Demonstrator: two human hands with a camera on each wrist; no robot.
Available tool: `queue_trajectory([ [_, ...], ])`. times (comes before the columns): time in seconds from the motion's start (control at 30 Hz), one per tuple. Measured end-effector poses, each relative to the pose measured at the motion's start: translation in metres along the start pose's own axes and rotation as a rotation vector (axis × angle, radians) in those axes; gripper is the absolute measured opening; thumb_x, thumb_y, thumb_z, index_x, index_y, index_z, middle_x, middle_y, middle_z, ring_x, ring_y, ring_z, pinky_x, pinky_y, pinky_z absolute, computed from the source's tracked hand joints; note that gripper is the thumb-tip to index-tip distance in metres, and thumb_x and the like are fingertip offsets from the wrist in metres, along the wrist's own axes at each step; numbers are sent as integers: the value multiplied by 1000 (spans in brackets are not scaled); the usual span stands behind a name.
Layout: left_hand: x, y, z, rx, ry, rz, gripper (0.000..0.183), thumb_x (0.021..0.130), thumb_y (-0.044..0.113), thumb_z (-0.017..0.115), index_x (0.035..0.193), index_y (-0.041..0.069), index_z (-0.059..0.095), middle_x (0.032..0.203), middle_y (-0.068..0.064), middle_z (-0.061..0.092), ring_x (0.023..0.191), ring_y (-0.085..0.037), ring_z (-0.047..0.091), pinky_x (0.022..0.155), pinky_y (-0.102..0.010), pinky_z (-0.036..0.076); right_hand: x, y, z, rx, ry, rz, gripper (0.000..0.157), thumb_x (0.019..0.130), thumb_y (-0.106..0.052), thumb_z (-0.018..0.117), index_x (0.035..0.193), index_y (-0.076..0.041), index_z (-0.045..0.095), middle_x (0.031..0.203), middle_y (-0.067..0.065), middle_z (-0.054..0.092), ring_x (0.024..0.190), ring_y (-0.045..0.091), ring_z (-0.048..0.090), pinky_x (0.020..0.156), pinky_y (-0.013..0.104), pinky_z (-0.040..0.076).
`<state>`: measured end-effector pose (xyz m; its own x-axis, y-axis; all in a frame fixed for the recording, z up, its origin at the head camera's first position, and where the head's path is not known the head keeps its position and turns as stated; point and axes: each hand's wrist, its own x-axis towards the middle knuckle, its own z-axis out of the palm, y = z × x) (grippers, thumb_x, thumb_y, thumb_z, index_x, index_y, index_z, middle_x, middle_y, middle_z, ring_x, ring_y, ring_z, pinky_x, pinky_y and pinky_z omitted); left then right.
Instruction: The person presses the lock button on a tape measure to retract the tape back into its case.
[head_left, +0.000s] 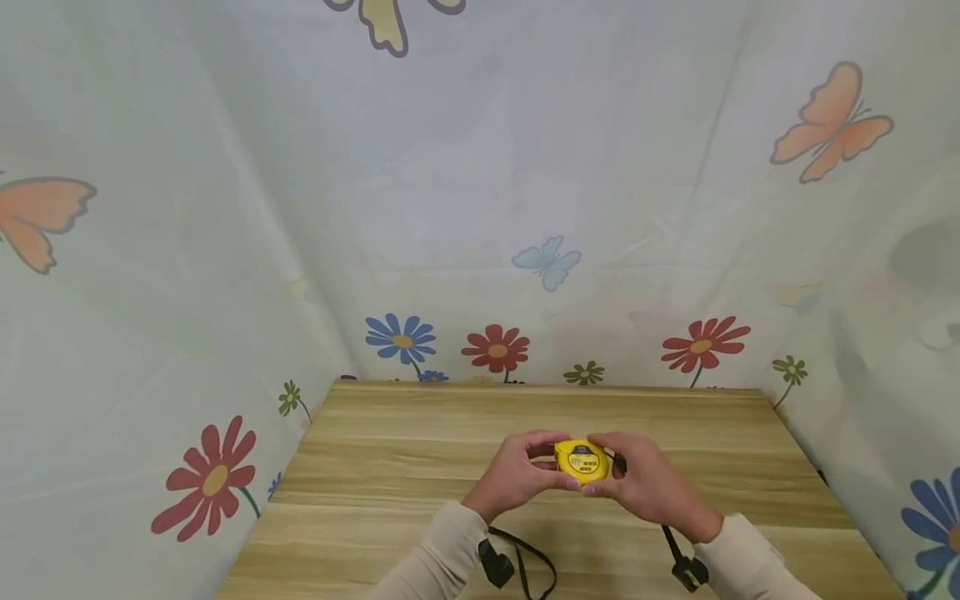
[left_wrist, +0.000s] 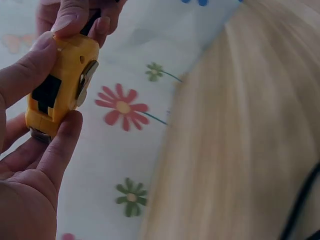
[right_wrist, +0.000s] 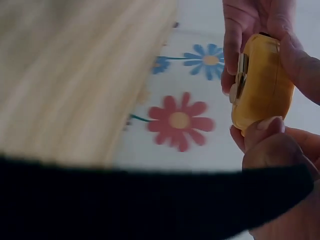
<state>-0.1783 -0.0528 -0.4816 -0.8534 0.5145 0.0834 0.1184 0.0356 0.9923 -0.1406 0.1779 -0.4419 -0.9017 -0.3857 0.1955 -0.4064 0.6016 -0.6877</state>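
Note:
A yellow tape measure (head_left: 582,462) is held up between both hands above the table, its labelled face toward the head camera. My left hand (head_left: 517,471) grips its left side, thumb on one edge and fingers on another. From the right, my right hand (head_left: 645,479) pinches the case between thumb and fingers. The left wrist view shows the tape measure (left_wrist: 65,82) edge-on, with a black part on its edge and a metal clip (left_wrist: 87,82) on its back. In the right wrist view the case (right_wrist: 265,82) is partly covered by fingers.
Beneath the hands lies a wood-grain table (head_left: 420,450). A whitish curtain (head_left: 480,167) printed with flowers and butterflies rises behind it and along both sides. Black straps with small black devices (head_left: 495,562) hang at the wrists. A dark band blocks the bottom of the right wrist view.

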Motion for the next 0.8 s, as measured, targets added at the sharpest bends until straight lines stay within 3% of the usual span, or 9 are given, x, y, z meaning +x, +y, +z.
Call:
queue_trajectory([
  [0.13, -2, -29, 10, 43, -27, -65, 56, 86, 11, 86, 139, 7, 66, 139, -9, 68, 122, -27, 70, 89, -29, 63, -14, 29, 28, 16, -10, 59, 69, 84, -35, 87, 136, 4, 64, 102, 4, 70, 65, 4, 49, 57, 19, 44],
  [0.3, -3, -55, 19, 152, -57, -128, 57, 87, 9, 85, 140, 3, 64, 143, -12, 66, 124, -27, 68, 92, -30, 62, -27, 58, 58, 12, 27, 48, 72, 83, -34, 88, 135, 10, 63, 108, 10, 73, 68, 3, 49, 59, 18, 44],
  [0.43, 2, -73, 26, 252, -68, -159, 62, 83, 8, 88, 139, -1, 64, 142, -14, 67, 121, -26, 70, 93, -29, 61, -34, 74, 76, -11, 56, 70, 71, 81, -30, 89, 134, 9, 63, 126, 18, 72, 92, 15, 67, 75, 23, 55],
  [0.57, 6, -90, 32, 394, -42, -129, 65, 78, 8, 91, 137, -3, 66, 138, -17, 69, 122, -23, 70, 97, -28, 60, -34, 91, 95, -39, 86, 95, 69, 80, -28, 91, 133, 6, 65, 133, 18, 70, 122, 35, 67, 99, 41, 58],
  [0.7, 9, -104, 36, 558, -14, -73, 63, 77, 8, 92, 134, -4, 67, 135, -17, 70, 126, -22, 67, 104, -30, 56, -31, 106, 110, -46, 99, 115, 69, 80, -27, 91, 134, 5, 65, 135, 17, 70, 126, 34, 66, 105, 50, 55],
  [0.8, 9, -109, 38, 611, -13, -70, 63, 78, 9, 91, 135, -4, 67, 137, -17, 70, 128, -23, 65, 108, -32, 54, -30, 111, 115, -41, 89, 139, 68, 81, -27, 90, 135, 5, 64, 136, 17, 69, 127, 33, 65, 105, 51, 54],
])
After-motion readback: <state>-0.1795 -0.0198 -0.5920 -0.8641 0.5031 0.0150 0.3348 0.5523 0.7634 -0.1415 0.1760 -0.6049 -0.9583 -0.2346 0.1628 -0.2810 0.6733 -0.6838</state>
